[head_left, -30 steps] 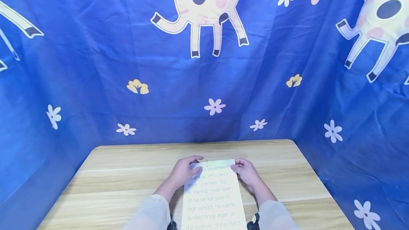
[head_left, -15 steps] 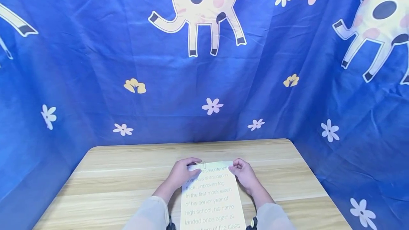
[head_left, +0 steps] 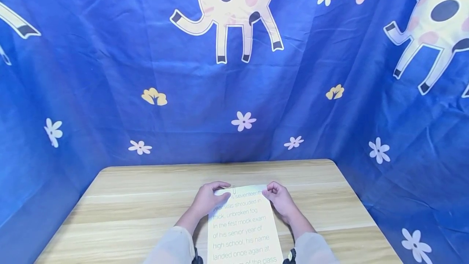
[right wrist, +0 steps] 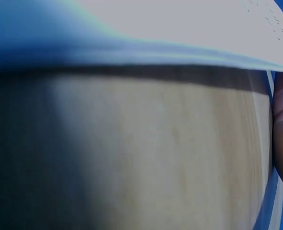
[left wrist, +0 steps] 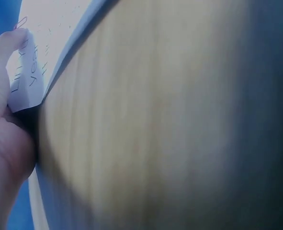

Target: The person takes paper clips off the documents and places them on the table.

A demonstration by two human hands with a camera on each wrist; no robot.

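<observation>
Printed paper [head_left: 239,227] with large lines of English text lies between both hands in the head view; whether it is one sheet or a stack I cannot tell. My left hand [head_left: 209,199] pinches its top left corner, thumb across the first words. Just right of that thumb, a paper clip [head_left: 234,190] sits on the top edge; the left wrist view also shows the clip [left wrist: 21,21] by the thumb tip. At the top right corner, my right hand [head_left: 280,199] pinches the paper between thumb and fingers. The right wrist view shows the paper's side edge [right wrist: 179,60] raised above the tabletop.
A light wood-grain table [head_left: 146,211] extends around the paper. Behind it and at both sides hangs a blue curtain [head_left: 190,133] printed with cows and flowers. Dark bands [head_left: 197,258] show at the wrists, below the pale sleeves [head_left: 174,243].
The paper's top edge has come down slightly in the head view, and the view itself has shifted a little. Both hands keep their hold on the corners.
</observation>
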